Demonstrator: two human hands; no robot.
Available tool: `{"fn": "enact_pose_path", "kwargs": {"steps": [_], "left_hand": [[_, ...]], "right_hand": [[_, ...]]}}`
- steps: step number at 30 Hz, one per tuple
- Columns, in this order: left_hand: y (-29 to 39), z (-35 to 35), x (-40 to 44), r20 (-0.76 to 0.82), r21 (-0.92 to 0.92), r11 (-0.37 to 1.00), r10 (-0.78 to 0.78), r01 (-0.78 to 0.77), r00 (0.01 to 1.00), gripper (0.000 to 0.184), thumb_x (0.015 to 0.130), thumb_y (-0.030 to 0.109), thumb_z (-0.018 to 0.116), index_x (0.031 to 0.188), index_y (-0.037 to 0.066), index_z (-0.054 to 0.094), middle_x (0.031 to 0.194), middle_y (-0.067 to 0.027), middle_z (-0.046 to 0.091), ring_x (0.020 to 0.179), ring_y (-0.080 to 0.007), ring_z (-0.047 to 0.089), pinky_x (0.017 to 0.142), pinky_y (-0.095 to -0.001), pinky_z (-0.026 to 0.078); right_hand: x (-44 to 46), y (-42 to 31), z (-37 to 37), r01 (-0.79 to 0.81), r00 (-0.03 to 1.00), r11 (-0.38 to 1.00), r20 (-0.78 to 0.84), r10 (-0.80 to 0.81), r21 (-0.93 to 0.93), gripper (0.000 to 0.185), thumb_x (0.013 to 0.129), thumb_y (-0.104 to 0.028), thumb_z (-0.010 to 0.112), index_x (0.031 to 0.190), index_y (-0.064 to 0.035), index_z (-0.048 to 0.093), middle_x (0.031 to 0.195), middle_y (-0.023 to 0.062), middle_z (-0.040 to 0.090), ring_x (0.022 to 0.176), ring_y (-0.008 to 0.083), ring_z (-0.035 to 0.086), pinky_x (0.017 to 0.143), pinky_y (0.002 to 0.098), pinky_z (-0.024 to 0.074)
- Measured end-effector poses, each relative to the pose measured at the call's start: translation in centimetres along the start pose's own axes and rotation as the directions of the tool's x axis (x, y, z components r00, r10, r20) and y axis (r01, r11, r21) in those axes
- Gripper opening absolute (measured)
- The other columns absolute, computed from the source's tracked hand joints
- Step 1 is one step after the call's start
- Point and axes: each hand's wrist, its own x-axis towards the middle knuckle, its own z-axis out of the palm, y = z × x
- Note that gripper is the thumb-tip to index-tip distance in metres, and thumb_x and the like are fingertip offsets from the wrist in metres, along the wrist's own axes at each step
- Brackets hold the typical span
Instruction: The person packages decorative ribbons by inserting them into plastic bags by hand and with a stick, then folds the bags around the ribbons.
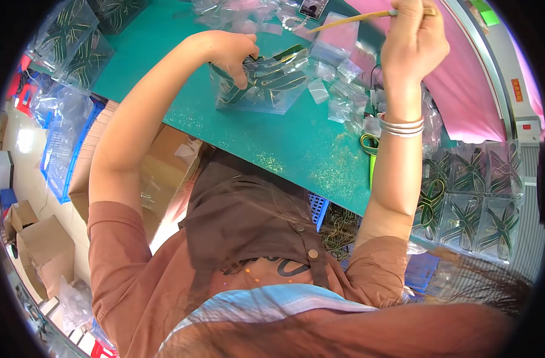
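My left hand (pixel 229 55) is curled with its fingertips on a dark green, gold-edged band (pixel 278 80) that lies bunched on the table. Clear plastic packaging (pixel 278 106) lies around and under the band; whether the band is inside it I cannot tell. Raised over the far right of the table, my right hand (pixel 414 45) is closed around a thin yellowish stick (pixel 350 21). The stick tapers to a tip pointing left, above and beyond the band.
Small clear packets (pixel 338 89) and a beaded bracelet (pixel 293 24) lie on the green table (pixel 266 143). Scissors (pixel 368 142) sit near my right forearm. Bagged green bands (pixel 463 221) stand right, more (pixel 75 51) at left. A blue crate (pixel 66 155) and cardboard boxes (pixel 45 247) are left.
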Motion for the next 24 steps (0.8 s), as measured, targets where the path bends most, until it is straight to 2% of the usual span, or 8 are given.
{"fn": "enact_pose_path", "kwargs": {"steps": [1,2,4,7,16,18,20,24], "left_hand": [[0.0,0.0,0.0,0.000,0.003,1.000,0.000,0.000,1.000,0.081,0.062,0.039,0.086,0.130,0.003,0.061,0.123,-0.0095,0.055,0.107,-0.0305,0.063,0.085,-0.0447,0.054],[0.0,0.0,0.1,0.004,0.004,1.000,0.002,-0.002,1.000,0.081,0.062,0.039,0.086,0.130,0.003,0.061,0.123,-0.0097,0.055,0.107,-0.0305,0.063,0.085,-0.0443,0.054],[0.0,0.0,0.2,0.007,0.009,1.000,0.005,-0.005,1.000,0.081,0.062,0.039,0.086,0.130,0.003,0.061,0.123,-0.0098,0.054,0.107,-0.0305,0.063,0.085,-0.0440,0.054],[0.0,-0.1,0.0,0.006,0.006,1.000,0.005,-0.005,1.000,0.081,0.062,0.039,0.086,0.130,0.002,0.060,0.123,-0.0101,0.054,0.107,-0.0302,0.063,0.085,-0.0441,0.054],[0.1,0.1,-0.1,0.000,0.001,1.000,-0.012,0.012,1.000,0.082,0.063,0.038,0.086,0.132,0.003,0.059,0.123,-0.0097,0.054,0.108,-0.0302,0.062,0.085,-0.0444,0.054],[0.2,0.1,-0.1,0.001,0.011,1.000,-0.011,0.011,1.000,0.082,0.064,0.038,0.086,0.132,0.002,0.059,0.124,-0.0102,0.054,0.108,-0.0305,0.062,0.086,-0.0443,0.054],[-0.5,0.7,0.4,-0.014,0.011,1.000,0.013,-0.013,1.000,0.082,0.064,0.038,0.086,0.132,0.001,0.058,0.124,-0.0105,0.054,0.109,-0.0308,0.062,0.086,-0.0442,0.054],[-0.1,0.2,0.1,-0.012,0.016,0.999,0.040,-0.040,0.999,0.082,0.064,0.037,0.085,0.132,0.000,0.059,0.123,-0.0117,0.055,0.107,-0.0315,0.063,0.085,-0.0442,0.054]], "right_hand": [[-0.1,-0.5,-0.5,0.081,0.996,0.921,0.055,-0.065,-0.381,0.032,0.104,-0.021,0.056,0.077,-0.0042,0.055,0.057,-0.0008,0.049,0.048,0.0060,0.044,0.046,0.0250,0.0355],[-0.2,-0.8,-0.8,0.164,0.986,0.697,0.128,-0.103,-0.699,0.032,0.105,-0.022,0.056,0.077,-0.0057,0.055,0.057,-0.0030,0.048,0.047,0.0038,0.042,0.045,0.0219,0.0337],[-0.9,-0.5,-0.8,0.162,0.983,0.753,0.170,-0.068,-0.638,0.032,0.106,-0.024,0.055,0.078,-0.0075,0.056,0.058,-0.0063,0.047,0.047,0.0012,0.039,0.044,0.0185,0.0311],[-1.5,0.1,-0.7,-0.043,0.966,0.727,0.156,0.205,-0.685,0.032,0.106,-0.024,0.055,0.078,-0.0068,0.057,0.059,-0.0051,0.048,0.048,0.0019,0.041,0.043,0.0195,0.0309],[-3.2,1.2,0.7,0.108,0.917,0.625,0.320,0.238,-0.773,0.034,0.105,-0.023,0.055,0.075,-0.0057,0.055,0.059,-0.0036,0.054,0.052,0.0069,0.051,0.049,0.0246,0.0394],[-3.9,3.0,-0.2,0.159,0.841,0.587,0.421,0.341,-0.794,0.029,0.100,-0.029,0.062,0.096,-0.0005,0.065,0.064,0.0082,0.057,0.060,0.0163,0.059,0.058,0.0314,0.0465],[-5.5,4.7,-1.0,0.084,0.763,0.541,0.403,0.506,-0.837,0.026,0.099,-0.027,0.064,0.093,-0.0013,0.065,0.064,0.0015,0.047,0.061,0.0072,0.044,0.056,0.0263,0.0396],[-7.0,5.1,-1.1,0.046,0.667,0.538,0.427,0.611,-0.841,0.025,0.098,-0.025,0.066,0.091,-0.0016,0.065,0.065,0.0014,0.049,0.062,0.0094,0.043,0.057,0.0285,0.0394]]}}
